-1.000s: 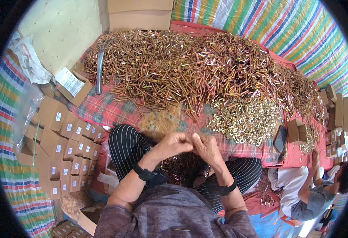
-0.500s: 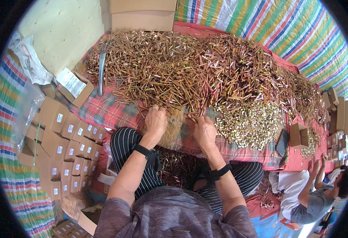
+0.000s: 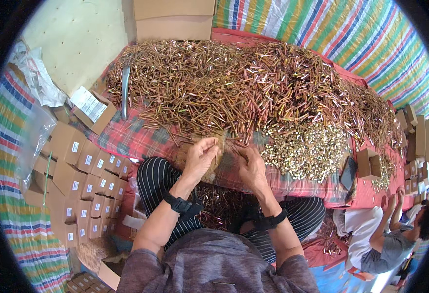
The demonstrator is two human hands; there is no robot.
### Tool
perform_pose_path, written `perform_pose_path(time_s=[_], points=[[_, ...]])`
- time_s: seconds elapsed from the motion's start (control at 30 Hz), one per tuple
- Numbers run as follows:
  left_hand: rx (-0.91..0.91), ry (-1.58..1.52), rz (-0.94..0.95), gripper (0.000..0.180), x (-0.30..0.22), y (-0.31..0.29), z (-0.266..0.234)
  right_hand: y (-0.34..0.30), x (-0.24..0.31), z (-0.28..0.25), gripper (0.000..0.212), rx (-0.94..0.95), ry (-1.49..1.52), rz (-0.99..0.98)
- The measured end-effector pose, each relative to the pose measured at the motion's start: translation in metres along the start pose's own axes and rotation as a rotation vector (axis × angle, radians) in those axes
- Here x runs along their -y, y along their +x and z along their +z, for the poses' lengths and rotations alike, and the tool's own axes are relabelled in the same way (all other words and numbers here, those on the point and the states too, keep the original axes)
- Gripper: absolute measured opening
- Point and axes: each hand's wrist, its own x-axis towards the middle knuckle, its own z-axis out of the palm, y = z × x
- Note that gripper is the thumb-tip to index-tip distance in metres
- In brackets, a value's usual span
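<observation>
A wide heap of copper-coloured metal rods, like long screws or bolts [image 3: 214, 88], covers the far part of a red plaid cloth [image 3: 146, 136]. My left hand [image 3: 202, 157] is raised over a tan furry patch [image 3: 187, 155], thumb and fingertips pinched together; whatever is between them is too small to name. Beside it, my right hand [image 3: 252, 168] has its fingers closed around a few copper-coloured rods [image 3: 240, 145] at the heap's near edge. A pile of small shiny gold-coloured metal pieces, perhaps nuts [image 3: 305, 154], lies just right of that hand.
Stacked small cardboard boxes [image 3: 85, 185] stand at left. A curved metal strip [image 3: 125, 93] lies by the heap, near an open carton [image 3: 102, 117]. A dark flat object [image 3: 348, 173] and an open box [image 3: 368, 163] sit at right. Another person [image 3: 390, 239] sits at far right.
My left hand has lifted and turned from the cloth toward the right, fingertips now pinched. My right hand has drawn slightly back and tilted, with rods showing at its fingertips.
</observation>
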Motion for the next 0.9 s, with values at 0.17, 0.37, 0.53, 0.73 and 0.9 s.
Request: perform_pose_path(time_s=[0.17, 0.37, 0.53, 0.73, 0.9], points=[[0.190, -0.337, -0.327, 0.027, -0.020, -0.018, 0.009, -0.012, 0.011, -0.024, 0.023, -0.042, 0.038, -0.021], [0.235, -0.368, -0.369, 0.028, -0.021, -0.035, 0.026, -0.017, 0.030, -0.028, 0.028, -0.101, 0.700, 0.310], [0.235, -0.206, -0.245, 0.026, -0.032, -0.043, 0.035, -0.022, 0.023, -0.019, 0.039, -0.228, 0.999, 0.402], [0.238, -0.146, -0.185, 0.026, -0.030, -0.046, 0.035, -0.025, 0.031, -0.022, 0.039, -0.301, 1.125, 0.449], [0.225, -0.081, -0.104, 0.025, -0.021, -0.046, 0.037, -0.025, 0.037, -0.021, 0.039, -0.337, 1.119, 0.470]])
